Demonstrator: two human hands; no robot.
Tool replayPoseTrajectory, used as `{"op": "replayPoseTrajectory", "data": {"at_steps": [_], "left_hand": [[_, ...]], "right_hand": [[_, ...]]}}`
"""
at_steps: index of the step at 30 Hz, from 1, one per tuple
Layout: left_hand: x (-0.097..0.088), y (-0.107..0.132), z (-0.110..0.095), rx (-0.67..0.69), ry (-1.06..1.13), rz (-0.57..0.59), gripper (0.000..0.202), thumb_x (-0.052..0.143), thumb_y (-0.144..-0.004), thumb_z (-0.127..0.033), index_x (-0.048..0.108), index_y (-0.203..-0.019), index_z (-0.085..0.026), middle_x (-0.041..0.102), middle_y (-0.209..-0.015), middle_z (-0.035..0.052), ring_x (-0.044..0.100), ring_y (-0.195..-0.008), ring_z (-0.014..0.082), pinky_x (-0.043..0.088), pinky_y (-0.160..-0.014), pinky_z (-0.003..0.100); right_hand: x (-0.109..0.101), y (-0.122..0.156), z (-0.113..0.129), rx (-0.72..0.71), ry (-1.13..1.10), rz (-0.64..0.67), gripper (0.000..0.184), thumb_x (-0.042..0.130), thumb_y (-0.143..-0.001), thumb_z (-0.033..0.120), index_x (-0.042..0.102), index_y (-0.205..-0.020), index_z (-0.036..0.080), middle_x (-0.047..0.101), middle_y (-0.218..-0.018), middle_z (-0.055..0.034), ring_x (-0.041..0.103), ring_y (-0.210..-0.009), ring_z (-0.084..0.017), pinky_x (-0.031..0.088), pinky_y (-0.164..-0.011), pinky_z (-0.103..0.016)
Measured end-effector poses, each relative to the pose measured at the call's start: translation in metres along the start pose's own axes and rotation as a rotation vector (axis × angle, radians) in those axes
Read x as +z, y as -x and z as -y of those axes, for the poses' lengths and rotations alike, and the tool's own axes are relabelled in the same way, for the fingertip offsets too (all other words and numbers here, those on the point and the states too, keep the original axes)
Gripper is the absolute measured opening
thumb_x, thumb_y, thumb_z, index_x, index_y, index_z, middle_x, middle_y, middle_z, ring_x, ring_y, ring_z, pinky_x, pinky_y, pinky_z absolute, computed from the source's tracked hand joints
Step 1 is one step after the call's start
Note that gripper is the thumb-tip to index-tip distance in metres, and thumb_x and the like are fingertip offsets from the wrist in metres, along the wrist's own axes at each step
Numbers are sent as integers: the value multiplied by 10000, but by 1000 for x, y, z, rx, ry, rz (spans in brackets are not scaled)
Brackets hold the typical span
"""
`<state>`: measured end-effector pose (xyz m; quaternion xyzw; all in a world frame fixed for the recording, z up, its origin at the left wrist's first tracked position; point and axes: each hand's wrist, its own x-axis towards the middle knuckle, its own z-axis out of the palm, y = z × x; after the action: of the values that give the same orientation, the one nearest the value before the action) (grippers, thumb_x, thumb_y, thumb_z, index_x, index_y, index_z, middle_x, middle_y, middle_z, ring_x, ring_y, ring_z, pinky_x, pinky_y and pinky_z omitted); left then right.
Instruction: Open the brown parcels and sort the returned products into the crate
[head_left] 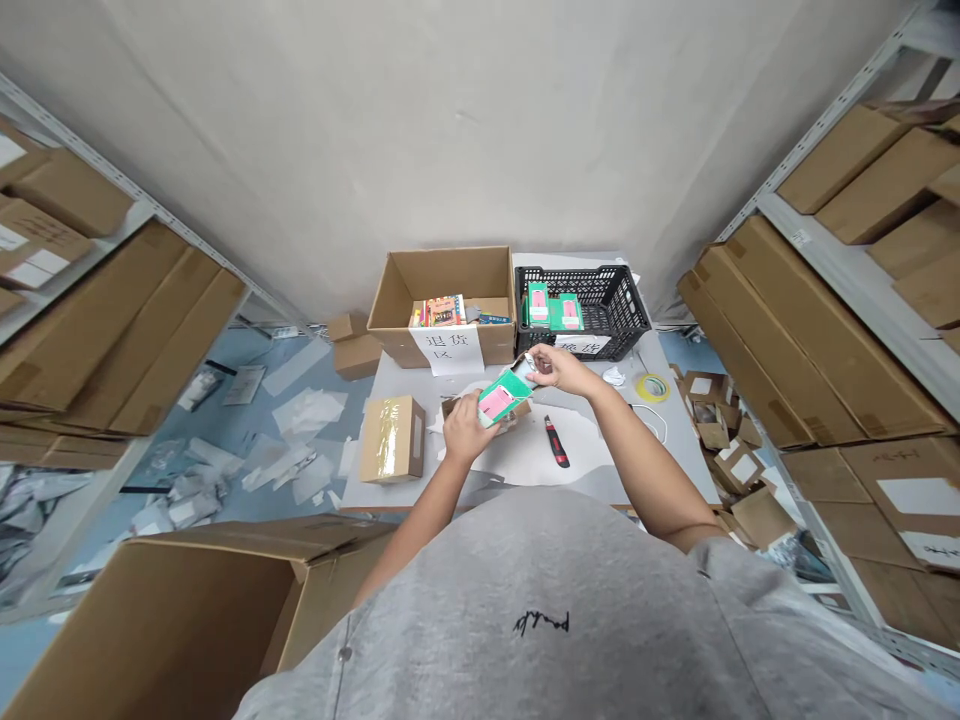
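Observation:
Over the middle of the grey table, both my hands hold a small green box with a pink panel. My left hand grips its near end, fingers wrapped round it. My right hand pinches the far end, where a pale flap or wrapper sticks out. A small brown carton sits on the table just under the box, mostly hidden. A red and black utility knife lies on white paper right of my left hand.
At the table's back stand an open cardboard box with colourful packs and a black plastic crate with green-pink boxes. A taped carton sits left, tape roll right. Shelves of cartons flank both sides; scraps litter the floor; a large open box is near me.

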<state>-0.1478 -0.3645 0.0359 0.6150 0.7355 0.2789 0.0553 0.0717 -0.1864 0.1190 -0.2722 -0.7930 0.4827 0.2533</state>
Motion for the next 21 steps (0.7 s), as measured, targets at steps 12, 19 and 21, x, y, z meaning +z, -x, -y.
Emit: {"op": "replayPoseTrajectory", "data": {"at_steps": [12,19,21], "left_hand": [[-5,8,-8,-145,100,51,770,878,-758,-438,554,-1433,-259,719,-1342,96,685,-1234,320,555,-985,394],[-12,4,-18,-203,117,45,678,863,-772,-462,590,-1361,-269,747,-1263,107,702,-1189,347,561,-938,417],[-11,3,-13,-198,106,51,663,862,-766,-456,593,-1341,-265,740,-1271,120,694,-1205,354,558,-933,418]], "right_hand": [[20,-30,0,233,-861,-861,499,806,-777,624,622,-1035,239,768,-927,-37,747,-930,-223,637,-810,-342],[34,-20,11,271,-898,-490,677,958,-657,448,570,-1186,282,799,-990,-37,780,-958,-284,665,-818,-451],[28,-23,15,223,-843,-557,700,935,-679,492,538,-1221,294,798,-1015,-32,774,-987,-276,664,-817,-433]]}}
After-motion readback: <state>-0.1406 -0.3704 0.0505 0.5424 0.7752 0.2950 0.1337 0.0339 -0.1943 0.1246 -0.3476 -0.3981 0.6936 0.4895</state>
